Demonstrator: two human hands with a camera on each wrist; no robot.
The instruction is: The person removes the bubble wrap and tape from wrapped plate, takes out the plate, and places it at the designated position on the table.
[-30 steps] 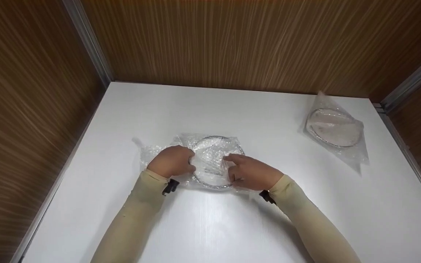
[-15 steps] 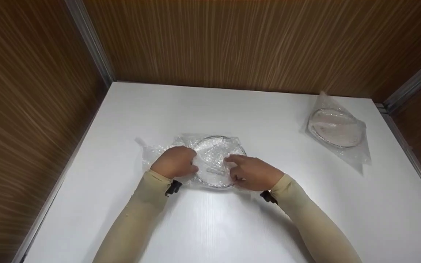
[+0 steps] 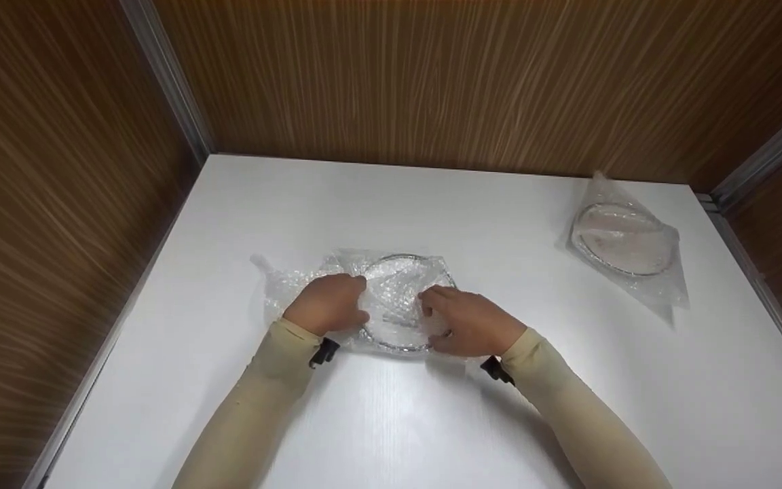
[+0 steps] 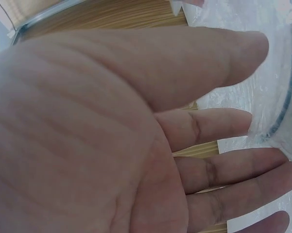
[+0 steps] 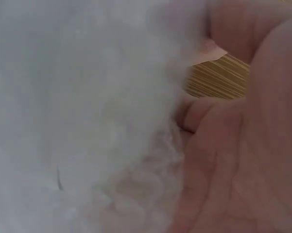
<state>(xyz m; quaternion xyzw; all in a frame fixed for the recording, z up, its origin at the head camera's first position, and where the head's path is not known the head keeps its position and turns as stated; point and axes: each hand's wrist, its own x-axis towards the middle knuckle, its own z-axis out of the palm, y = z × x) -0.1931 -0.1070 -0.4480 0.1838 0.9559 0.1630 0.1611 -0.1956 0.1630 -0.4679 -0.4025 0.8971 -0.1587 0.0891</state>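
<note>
In the head view, a clear bubble-wrap package [image 3: 391, 282] lies mid-table, with a round thing with a thin dark rim [image 3: 401, 348] inside it. My left hand [image 3: 326, 303] rests at the package's left side, covering part of the wrap. Its fingers are extended and slightly spread in the left wrist view, with the wrap and curved rim [image 4: 287, 97] just beyond the fingertips. At the right side, my right hand [image 3: 478, 323] holds the edge of the bubble wrap with bent fingers. Blurred wrap [image 5: 87, 107] fills much of the right wrist view and hides those fingertips.
A second wrapped round thing [image 3: 625, 238] lies at the back right of the white table [image 3: 391, 421], near its edge. Wood-grain panels [image 3: 391, 81] stand behind the table and along both sides. A loose tail of wrap [image 3: 279, 288] extends left of the left hand.
My right hand's fingers have changed pose: the index finger, stretched over the wrap before, is now more bent. The left hand has shifted very slightly right. The package stays about where it was.
</note>
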